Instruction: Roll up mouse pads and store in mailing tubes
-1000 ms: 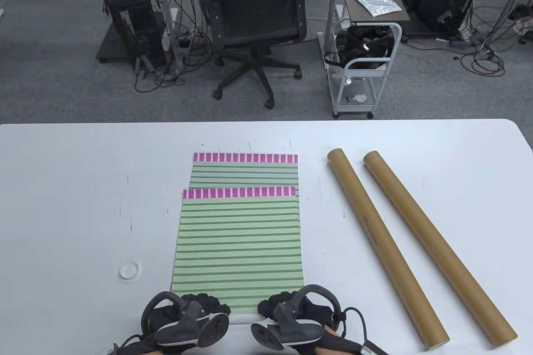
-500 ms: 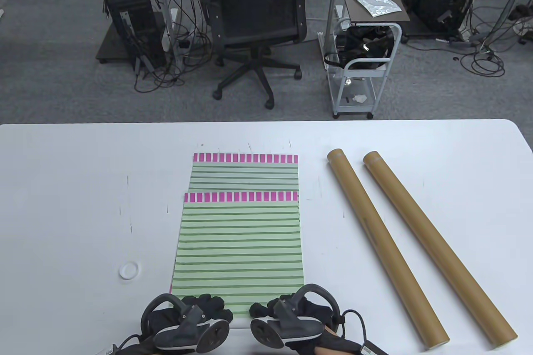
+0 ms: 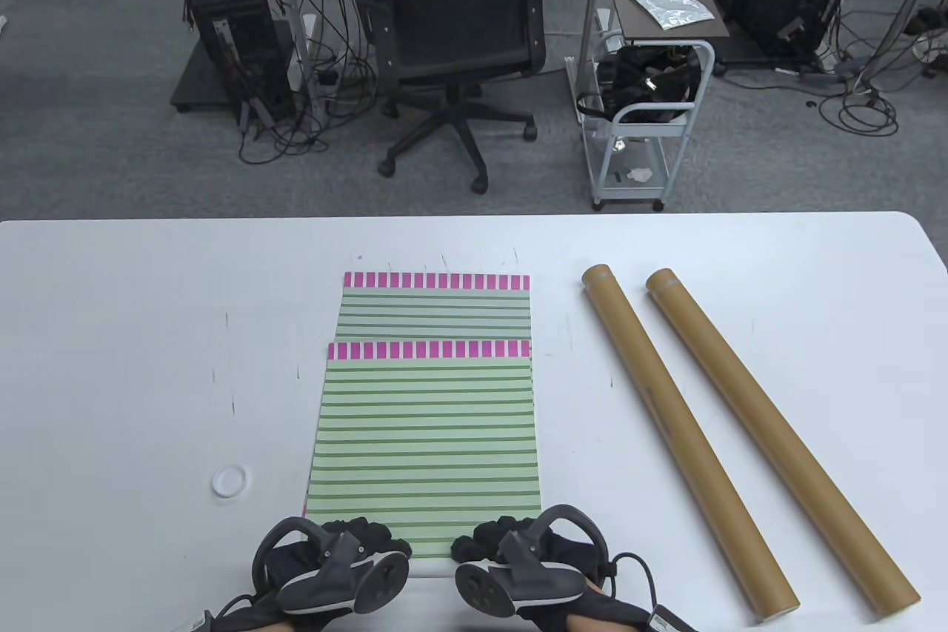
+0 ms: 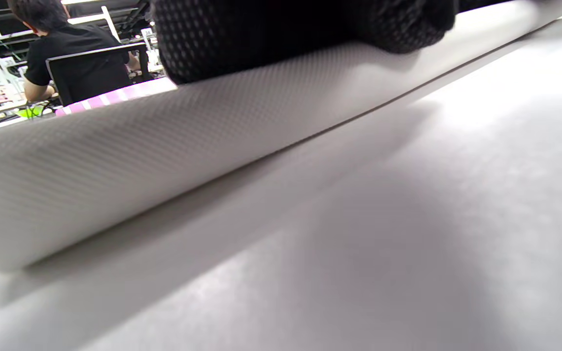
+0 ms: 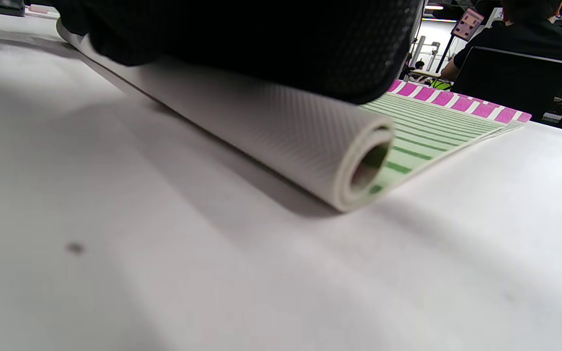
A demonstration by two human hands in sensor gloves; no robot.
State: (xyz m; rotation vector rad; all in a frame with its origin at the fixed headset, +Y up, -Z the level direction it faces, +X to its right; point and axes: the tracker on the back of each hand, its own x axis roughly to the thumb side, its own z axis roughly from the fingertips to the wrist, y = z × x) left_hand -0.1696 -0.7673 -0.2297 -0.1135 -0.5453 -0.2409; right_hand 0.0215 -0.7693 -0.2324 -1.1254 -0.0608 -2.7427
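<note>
Two green-striped mouse pads with pink-checked far edges lie stacked mid-table; the top pad (image 3: 426,432) overlaps the lower pad (image 3: 435,306). The top pad's near edge is curled into a short white-backed roll (image 5: 310,141), also seen in the left wrist view (image 4: 115,161). My left hand (image 3: 355,543) and right hand (image 3: 496,543) rest side by side on top of that roll, fingers curled over it. Two brown mailing tubes (image 3: 685,439) (image 3: 778,432) lie side by side to the right, apart from both hands.
A white tube cap (image 3: 229,481) lies on the table left of the pads. The white table (image 3: 111,365) stretches wide on both sides. Beyond its far edge stand an office chair (image 3: 455,39) and a small cart (image 3: 644,113).
The roll has advanced a little: the top pad's far pink edge slid slightly toward me, and both hands shifted forward on the roll.
</note>
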